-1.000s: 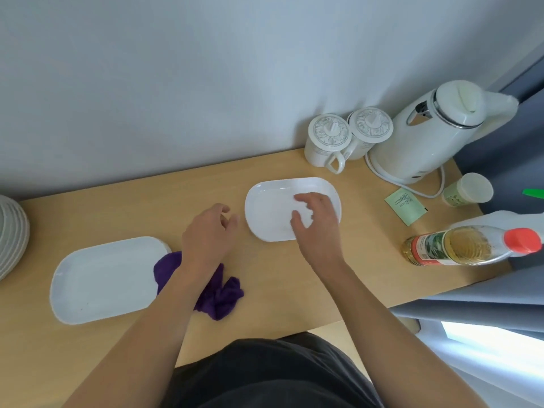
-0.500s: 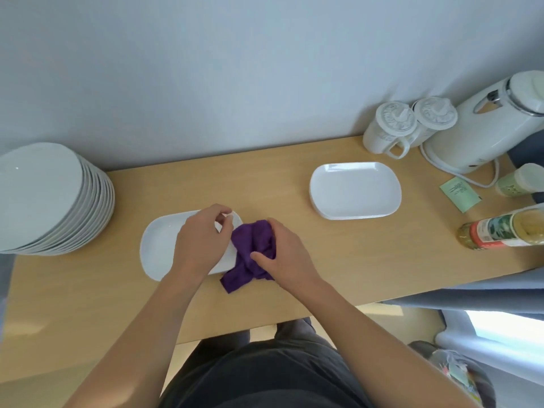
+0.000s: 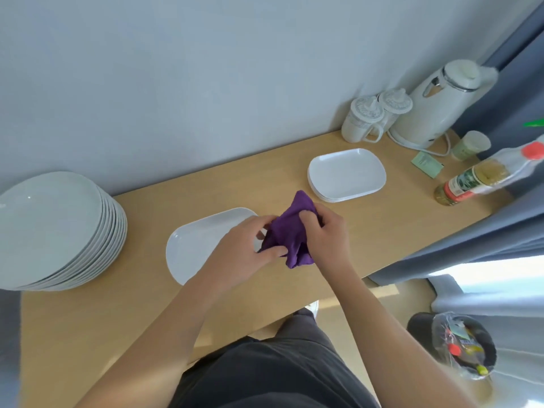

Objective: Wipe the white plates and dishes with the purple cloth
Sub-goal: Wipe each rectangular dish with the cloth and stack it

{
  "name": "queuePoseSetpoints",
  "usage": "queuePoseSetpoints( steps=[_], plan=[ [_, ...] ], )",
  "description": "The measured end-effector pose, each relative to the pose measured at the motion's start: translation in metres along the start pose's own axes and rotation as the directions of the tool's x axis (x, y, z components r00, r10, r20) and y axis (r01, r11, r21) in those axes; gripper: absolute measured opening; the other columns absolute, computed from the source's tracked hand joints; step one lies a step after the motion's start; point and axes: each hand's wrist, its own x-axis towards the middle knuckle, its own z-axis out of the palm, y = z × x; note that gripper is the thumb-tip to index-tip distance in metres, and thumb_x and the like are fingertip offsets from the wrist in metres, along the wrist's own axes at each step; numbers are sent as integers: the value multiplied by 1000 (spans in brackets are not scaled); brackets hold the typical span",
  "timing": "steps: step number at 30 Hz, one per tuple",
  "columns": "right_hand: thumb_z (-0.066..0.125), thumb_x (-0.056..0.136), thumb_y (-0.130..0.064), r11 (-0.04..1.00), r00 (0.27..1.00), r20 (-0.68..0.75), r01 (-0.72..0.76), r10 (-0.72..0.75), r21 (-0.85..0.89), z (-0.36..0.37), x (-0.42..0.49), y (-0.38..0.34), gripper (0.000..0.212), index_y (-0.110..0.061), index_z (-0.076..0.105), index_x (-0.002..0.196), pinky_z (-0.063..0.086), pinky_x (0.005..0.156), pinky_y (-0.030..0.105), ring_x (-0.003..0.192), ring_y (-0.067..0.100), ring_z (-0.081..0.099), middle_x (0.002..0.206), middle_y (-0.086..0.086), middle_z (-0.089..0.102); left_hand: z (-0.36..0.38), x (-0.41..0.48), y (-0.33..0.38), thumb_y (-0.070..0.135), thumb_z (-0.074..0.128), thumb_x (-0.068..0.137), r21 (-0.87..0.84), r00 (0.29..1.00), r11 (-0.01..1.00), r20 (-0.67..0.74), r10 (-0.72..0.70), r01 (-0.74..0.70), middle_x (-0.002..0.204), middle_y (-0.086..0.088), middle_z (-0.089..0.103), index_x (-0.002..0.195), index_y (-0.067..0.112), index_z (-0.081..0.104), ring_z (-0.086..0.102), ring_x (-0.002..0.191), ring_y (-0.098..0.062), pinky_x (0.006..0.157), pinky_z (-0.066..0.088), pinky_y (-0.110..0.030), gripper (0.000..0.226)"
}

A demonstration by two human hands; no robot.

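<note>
The purple cloth point(image 3: 291, 231) is bunched up above the wooden table point(image 3: 117, 313), held between both hands. My left hand point(image 3: 244, 254) pinches its left side with thumb and fingers. My right hand point(image 3: 326, 231) grips its right side with curled fingers. Under my left hand lies a white rounded-rectangular dish point(image 3: 197, 245), partly hidden by the hand. A short stack of similar white dishes point(image 3: 347, 173) sits farther right. At the far left stands a tall stack of white plates point(image 3: 56, 228).
At the back right are two lidded white mugs point(image 3: 365, 119), a white kettle point(image 3: 435, 107), a green packet point(image 3: 426, 164), a small cup point(image 3: 471, 145) and a lying bottle point(image 3: 482, 178). A grey curtain point(image 3: 471, 245) hangs right; a bin point(image 3: 462, 348) stands on the floor.
The cloth has been lifted off the table and is now held by both hands; my left hand has left the dish rim. The view has shifted slightly left.
</note>
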Motion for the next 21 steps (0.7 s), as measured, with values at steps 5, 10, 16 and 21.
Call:
queuePoseSetpoints(
  steps=[5, 10, 16, 21],
  plan=[
    [56, 96, -16, 1000, 1000, -14, 17, -17, -7, -7, -9, -12, 9, -14, 64, 99, 48, 61, 25, 64, 10, 57, 72, -8, 63, -5, 2, 11, 27, 65, 94, -74, 995, 997, -91, 30, -37, 96, 13, 70, 107, 26, 62, 65, 91, -2, 81, 54, -26, 13],
    [59, 100, -26, 994, 994, -19, 111, -111, -21, -14, -13, 2, 37, -46, 52, 130, 54, 77, 29, 84, 16, 64, 105, -9, 66, -6, 6, 7, 22, 60, 97, -234, 993, 972, -112, -33, 6, 96, 11, 73, 98, 25, 64, 69, 92, -11, 89, 54, -42, 5],
    [81, 82, -38, 945, 930, 320, 254, -180, -206, -4, -18, 18, 72, -34, 44, 144, 45, 97, 15, 120, -2, 52, 135, -16, 55, -21, 4, 6, 12, 58, 98, -460, 988, 888, -136, -77, 6, 90, -1, 75, 93, 19, 62, 71, 87, -25, 79, 60, -36, 9],
    [77, 86, -21, 959, 944, 243, 258, -224, -120, 20, -12, 3, 37, -44, 62, 111, 52, 78, 23, 89, 9, 65, 98, -17, 69, -42, -8, -7, 10, 60, 97, -496, 963, 868, -232, -134, 1, 93, 1, 74, 94, 16, 68, 71, 85, -18, 76, 57, -29, 10]
  ],
)
